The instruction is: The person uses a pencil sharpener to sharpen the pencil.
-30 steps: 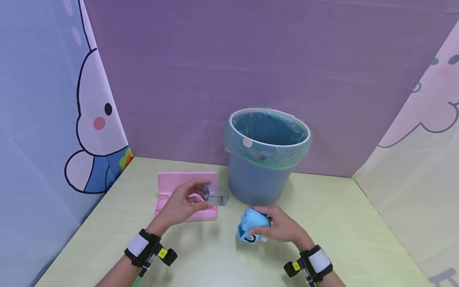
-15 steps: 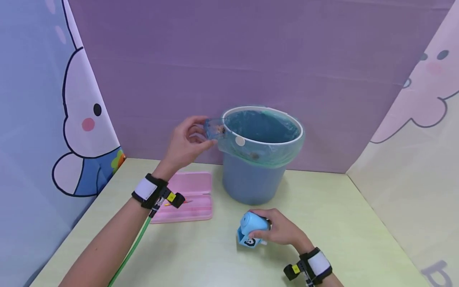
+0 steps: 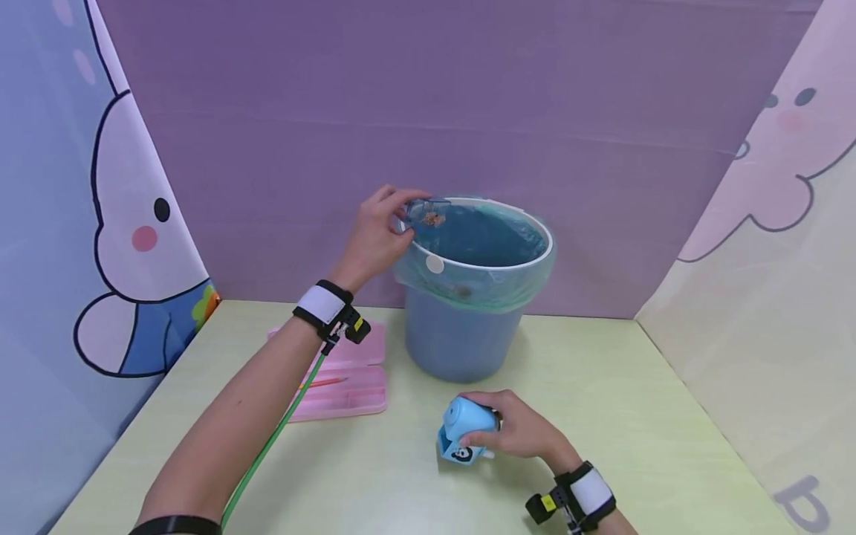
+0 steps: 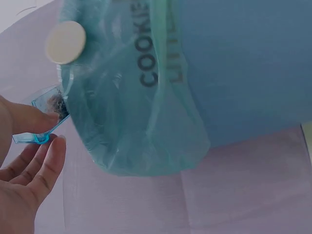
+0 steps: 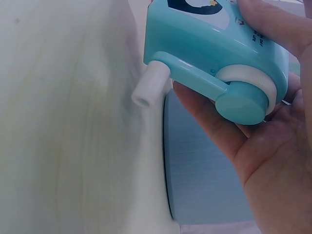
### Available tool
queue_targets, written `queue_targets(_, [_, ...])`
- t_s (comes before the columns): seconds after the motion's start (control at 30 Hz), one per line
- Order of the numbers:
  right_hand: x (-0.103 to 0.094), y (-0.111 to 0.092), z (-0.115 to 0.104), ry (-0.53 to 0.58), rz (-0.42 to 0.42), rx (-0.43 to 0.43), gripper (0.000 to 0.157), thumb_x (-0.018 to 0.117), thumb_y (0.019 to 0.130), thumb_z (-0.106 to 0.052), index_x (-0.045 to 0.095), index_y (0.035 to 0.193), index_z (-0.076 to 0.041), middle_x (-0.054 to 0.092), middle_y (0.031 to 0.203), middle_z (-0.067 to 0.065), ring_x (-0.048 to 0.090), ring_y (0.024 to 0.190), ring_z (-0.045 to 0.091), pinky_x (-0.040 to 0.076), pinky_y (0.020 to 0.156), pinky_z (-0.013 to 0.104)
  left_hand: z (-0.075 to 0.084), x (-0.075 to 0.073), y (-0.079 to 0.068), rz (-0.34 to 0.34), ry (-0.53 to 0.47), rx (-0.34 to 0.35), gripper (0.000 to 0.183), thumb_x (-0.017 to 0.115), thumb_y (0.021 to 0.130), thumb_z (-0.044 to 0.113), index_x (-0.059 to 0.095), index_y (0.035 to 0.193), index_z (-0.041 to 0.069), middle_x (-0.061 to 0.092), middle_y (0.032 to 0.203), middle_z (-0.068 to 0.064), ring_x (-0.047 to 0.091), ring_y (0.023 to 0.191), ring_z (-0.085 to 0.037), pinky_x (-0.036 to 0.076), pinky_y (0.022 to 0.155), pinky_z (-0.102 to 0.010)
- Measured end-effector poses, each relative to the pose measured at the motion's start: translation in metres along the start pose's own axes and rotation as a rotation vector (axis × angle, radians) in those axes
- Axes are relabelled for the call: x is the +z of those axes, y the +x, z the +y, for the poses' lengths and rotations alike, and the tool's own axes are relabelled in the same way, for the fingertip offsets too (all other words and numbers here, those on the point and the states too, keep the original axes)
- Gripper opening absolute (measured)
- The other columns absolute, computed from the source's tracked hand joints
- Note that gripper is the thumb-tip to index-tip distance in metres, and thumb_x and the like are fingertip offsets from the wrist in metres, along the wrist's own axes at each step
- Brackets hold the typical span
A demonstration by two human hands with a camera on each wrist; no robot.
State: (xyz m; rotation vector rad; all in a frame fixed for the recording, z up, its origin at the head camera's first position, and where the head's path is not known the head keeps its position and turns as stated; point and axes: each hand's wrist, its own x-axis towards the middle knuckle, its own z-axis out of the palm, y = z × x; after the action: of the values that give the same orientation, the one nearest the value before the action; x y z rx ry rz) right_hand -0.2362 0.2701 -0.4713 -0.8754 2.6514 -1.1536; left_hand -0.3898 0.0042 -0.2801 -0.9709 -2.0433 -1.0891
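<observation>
My left hand [image 3: 377,234] pinches a clear blue shavings drawer [image 3: 428,212] between thumb and fingers, at the left rim of the bin [image 3: 461,338]. Inside the drawer sits a clump of brownish pencil shavings [image 4: 57,105]. Lower down, my right hand [image 3: 528,429] grips a light blue crank pencil sharpener [image 3: 471,420] with a panda-like picture, low over the table. The right wrist view shows its crank [image 5: 195,75] with a white knob [image 5: 152,83]. Part of the sharpener's body is hidden by the hand.
A teal plastic bag [image 3: 481,290] lines the bin, its edge folded over the rim. Left of the bin lies an open pink pencil case [image 3: 354,397] with an orange-red pencil [image 3: 328,383], partly behind my left forearm. A purple backdrop [image 3: 401,96] stands behind.
My left hand has lifted the drawer from above the pencil case up and right to the bin's rim. My right hand stays nearly in place with the sharpener.
</observation>
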Motion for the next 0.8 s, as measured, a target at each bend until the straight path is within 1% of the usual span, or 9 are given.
queue_targets(0.17, [0.0005, -0.0002, -0.0026, 0.004, 0.002, -0.005, 0.059, 0.075, 0.080, -0.049, 0.059, 0.131, -0.024, 0.066, 0.109, -0.012, 0.062, 0.093, 0.011, 0.052, 0.083, 0.033, -0.0019, 0.0026, 0.0037, -0.016, 0.074, 0.072, 0.057, 0.058, 0.080, -0.015, 0.066, 0.124, 0.020, 0.054, 0.097, -0.012, 0.048, 0.078, -0.024, 0.036, 0.061, -0.032])
queue_targets(0.27, [-0.0002, 0.0012, -0.0043, 0.000, 0.004, -0.015, 0.057, 0.075, 0.081, -0.048, 0.059, 0.130, -0.026, 0.066, 0.108, -0.012, 0.062, 0.092, 0.011, 0.052, 0.083, 0.032, -0.0018, 0.0020, 0.0021, -0.032, 0.110, 0.087, 0.059, 0.056, 0.079, -0.018, 0.067, 0.123, 0.021, 0.053, 0.097, -0.013, 0.045, 0.076, -0.025, 0.033, 0.060, -0.033])
queue_targets(0.33, [-0.0001, 0.0021, -0.0047, -0.003, 0.005, -0.022, 0.056, 0.075, 0.081, -0.048, 0.059, 0.130, -0.026, 0.066, 0.108, -0.012, 0.062, 0.092, 0.011, 0.052, 0.083, 0.032, -0.0017, 0.0014, 0.0010, -0.044, 0.133, 0.097, 0.060, 0.055, 0.080, -0.018, 0.067, 0.124, 0.021, 0.052, 0.098, -0.013, 0.047, 0.078, -0.027, 0.033, 0.061, -0.034])
queue_targets(0.43, [0.0009, 0.0027, -0.0040, -0.002, 0.002, -0.025, 0.056, 0.075, 0.080, -0.048, 0.059, 0.130, -0.027, 0.066, 0.108, -0.012, 0.062, 0.092, 0.011, 0.052, 0.082, 0.032, -0.0014, 0.0013, -0.0005, -0.065, 0.181, 0.128, 0.060, 0.055, 0.081, -0.018, 0.067, 0.124, 0.022, 0.053, 0.100, -0.012, 0.050, 0.083, -0.025, 0.037, 0.063, -0.034])
queue_targets(0.57, [0.0031, 0.0027, -0.0014, -0.001, -0.007, -0.027, 0.058, 0.075, 0.080, -0.049, 0.059, 0.131, -0.025, 0.066, 0.107, -0.012, 0.062, 0.091, 0.011, 0.052, 0.082, 0.032, -0.0016, 0.0022, -0.0003, -0.087, 0.291, 0.208, 0.061, 0.050, 0.081, -0.019, 0.069, 0.121, 0.023, 0.055, 0.102, -0.010, 0.052, 0.091, -0.022, 0.044, 0.068, -0.032])
queue_targets(0.63, [0.0034, 0.0027, -0.0005, -0.004, -0.008, -0.028, 0.057, 0.075, 0.080, -0.049, 0.059, 0.130, -0.026, 0.066, 0.107, -0.012, 0.062, 0.091, 0.011, 0.052, 0.082, 0.032, -0.0019, 0.0027, 0.0001, -0.094, 0.356, 0.253, 0.061, 0.049, 0.081, -0.019, 0.070, 0.120, 0.023, 0.055, 0.102, -0.009, 0.052, 0.093, -0.022, 0.047, 0.071, -0.032])
queue_targets(0.7, [0.0030, 0.0028, -0.0003, -0.006, -0.006, -0.030, 0.057, 0.075, 0.080, -0.049, 0.059, 0.130, -0.026, 0.066, 0.108, -0.012, 0.062, 0.092, 0.011, 0.052, 0.082, 0.032, -0.0023, 0.0034, 0.0004, -0.101, 0.397, 0.289, 0.059, 0.050, 0.082, -0.018, 0.071, 0.119, 0.024, 0.056, 0.101, -0.009, 0.053, 0.095, -0.024, 0.049, 0.075, -0.032])
queue_targets(0.8, [0.0017, 0.0028, -0.0010, -0.007, -0.004, -0.030, 0.056, 0.075, 0.080, -0.049, 0.059, 0.130, -0.027, 0.066, 0.108, -0.012, 0.062, 0.092, 0.011, 0.052, 0.082, 0.032, -0.0021, 0.0045, -0.0001, -0.112, 0.432, 0.321, 0.056, 0.054, 0.084, -0.016, 0.072, 0.117, 0.024, 0.055, 0.101, -0.010, 0.053, 0.095, -0.025, 0.051, 0.076, -0.033])
